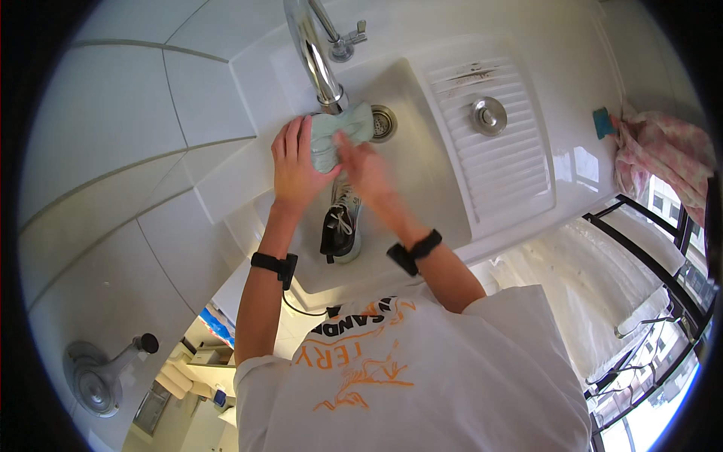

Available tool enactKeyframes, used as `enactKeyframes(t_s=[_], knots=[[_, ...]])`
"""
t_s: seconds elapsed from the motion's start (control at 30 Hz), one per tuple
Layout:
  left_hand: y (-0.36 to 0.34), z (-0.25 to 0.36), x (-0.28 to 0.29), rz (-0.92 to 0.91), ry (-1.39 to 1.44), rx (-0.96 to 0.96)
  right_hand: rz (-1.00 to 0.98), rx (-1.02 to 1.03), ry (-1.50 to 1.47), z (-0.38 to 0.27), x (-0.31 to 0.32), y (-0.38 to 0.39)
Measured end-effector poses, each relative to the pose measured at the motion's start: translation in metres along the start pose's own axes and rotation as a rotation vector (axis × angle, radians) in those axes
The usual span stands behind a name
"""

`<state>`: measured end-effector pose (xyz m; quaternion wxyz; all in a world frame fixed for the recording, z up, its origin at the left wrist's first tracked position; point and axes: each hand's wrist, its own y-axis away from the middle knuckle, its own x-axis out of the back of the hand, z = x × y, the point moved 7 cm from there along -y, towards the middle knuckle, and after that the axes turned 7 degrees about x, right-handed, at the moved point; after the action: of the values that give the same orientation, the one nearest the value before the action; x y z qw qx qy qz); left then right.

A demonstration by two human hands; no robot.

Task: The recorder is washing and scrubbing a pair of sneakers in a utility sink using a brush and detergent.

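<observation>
My left hand [292,162] holds a pale green shoe [340,129] sole-up over the white sink [422,173], just below the chrome tap [316,56]. My right hand [363,167] presses on the sole of that shoe, its fingers blurred. A second shoe [340,226], black and pale green with white laces, lies in the sink basin below my hands. Black bands sit on both wrists.
The drain [384,123] lies right of the held shoe. A ribbed draining board [493,143] with a round metal plug [489,114] is on the right. A pink cloth [659,154] and a blue sponge [602,122] sit at the far right. White tiles cover the left wall.
</observation>
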<state>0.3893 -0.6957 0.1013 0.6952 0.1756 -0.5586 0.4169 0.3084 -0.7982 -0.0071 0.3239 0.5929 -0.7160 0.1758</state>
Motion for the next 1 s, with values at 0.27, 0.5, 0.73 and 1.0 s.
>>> enactKeyframes(t_s=[0.27, 0.5, 0.73, 1.0], knots=[[-0.001, -0.004, 0.001, -0.068, 0.048, 0.064, 0.235, -0.312, -0.168, 0.079, 0.042, 0.008], [0.000, -0.005, -0.002, -0.023, 0.009, 0.026, 0.181, 0.159, -0.296, -0.038, 0.033, 0.013], [-0.002, -0.004, 0.000, -0.037, -0.001, 0.014, 0.145, -0.112, -0.198, 0.027, 0.024, -0.011], [0.000, -0.004, 0.013, -0.021, -0.065, -0.075, 0.309, -0.434, -0.508, 0.092, 0.026, 0.021]])
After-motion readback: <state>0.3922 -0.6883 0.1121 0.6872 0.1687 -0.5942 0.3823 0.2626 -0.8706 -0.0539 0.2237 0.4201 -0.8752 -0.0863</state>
